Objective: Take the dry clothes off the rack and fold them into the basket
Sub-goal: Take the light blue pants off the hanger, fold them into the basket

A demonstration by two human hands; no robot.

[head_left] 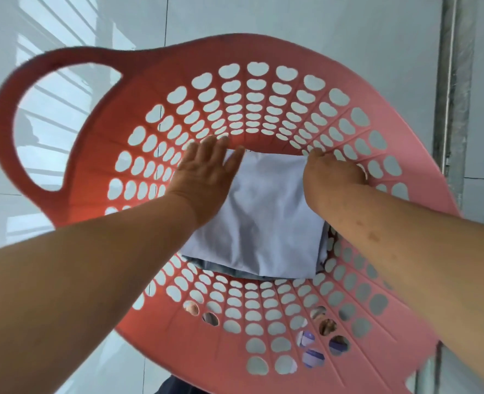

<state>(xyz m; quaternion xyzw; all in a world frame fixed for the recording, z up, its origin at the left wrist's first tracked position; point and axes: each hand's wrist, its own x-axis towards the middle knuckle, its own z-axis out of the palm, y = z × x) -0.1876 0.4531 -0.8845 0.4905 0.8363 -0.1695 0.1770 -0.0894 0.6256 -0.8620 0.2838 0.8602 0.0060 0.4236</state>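
With left hand (204,172) flat on the cloth (263,223) and right hand (334,174) pinching its far corner in the basket (150,78), a careless pull-out may unfold it.

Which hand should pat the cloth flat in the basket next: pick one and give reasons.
Left, probably. The left hand lies open and flat on the cloth, ready to press. The right hand is curled at the cloth's far right corner by the basket wall and would have to open first.
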